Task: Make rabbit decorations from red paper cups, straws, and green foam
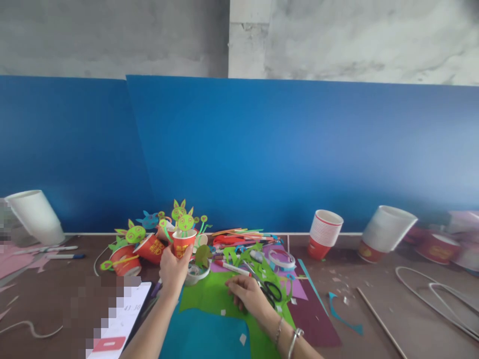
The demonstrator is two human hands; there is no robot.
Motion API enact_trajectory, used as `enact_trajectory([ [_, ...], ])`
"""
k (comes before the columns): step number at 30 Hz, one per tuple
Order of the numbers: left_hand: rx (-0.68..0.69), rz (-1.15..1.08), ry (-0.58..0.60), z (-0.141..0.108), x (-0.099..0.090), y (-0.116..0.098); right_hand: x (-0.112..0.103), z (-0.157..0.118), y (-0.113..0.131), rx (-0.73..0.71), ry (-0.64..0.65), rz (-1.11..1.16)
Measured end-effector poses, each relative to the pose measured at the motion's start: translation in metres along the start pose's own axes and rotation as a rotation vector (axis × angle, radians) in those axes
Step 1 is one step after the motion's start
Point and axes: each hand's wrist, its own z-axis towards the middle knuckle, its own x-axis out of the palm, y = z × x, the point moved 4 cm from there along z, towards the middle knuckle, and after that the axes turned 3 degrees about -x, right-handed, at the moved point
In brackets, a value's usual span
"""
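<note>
My left hand (174, 267) is wrapped round a red paper cup (183, 244) with yellow lettering. Green paper animal faces (185, 222) with pointed ears rise above its rim, with curly green strips beside them. Low over the green paper (205, 294) is my right hand (243, 294), its fingers curled together; whether anything small is in them is hidden. Scissors with black handles (272, 293) lie just right of that hand, and a red-and-white marker (234, 268) lies behind it. Beside the cup stands a roll of tape (197, 273).
More decorated red cups (126, 260) lie at the left, near a phone (121, 319). Paper scraps, strips and another tape roll (281, 259) are heaped centrally. Stacked cups (325, 233) stand at right, with a thin stick (379, 321) and cable (434, 284). A blue partition (262, 154) closes the back.
</note>
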Motion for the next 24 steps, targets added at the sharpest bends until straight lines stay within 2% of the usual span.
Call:
enact_trajectory([
  [6,-0.075,0.014,-0.004,-0.0072,-0.0024,-0.0002,0.0001,0.0019,-0.0037,-0.015,0.016,-0.006],
  [15,-0.055,0.041,-0.024,-0.0086,-0.0002,-0.0017,-0.0002,0.003,-0.0071,-0.02,0.03,-0.011],
  [22,-0.018,0.059,-0.131,-0.0082,0.0,0.0001,0.001,0.0001,-0.0025,-0.017,0.024,-0.013],
  [24,0.004,0.052,-0.194,-0.0083,-0.0005,0.0026,0.0007,0.0005,-0.0026,-0.016,0.027,-0.018],
])
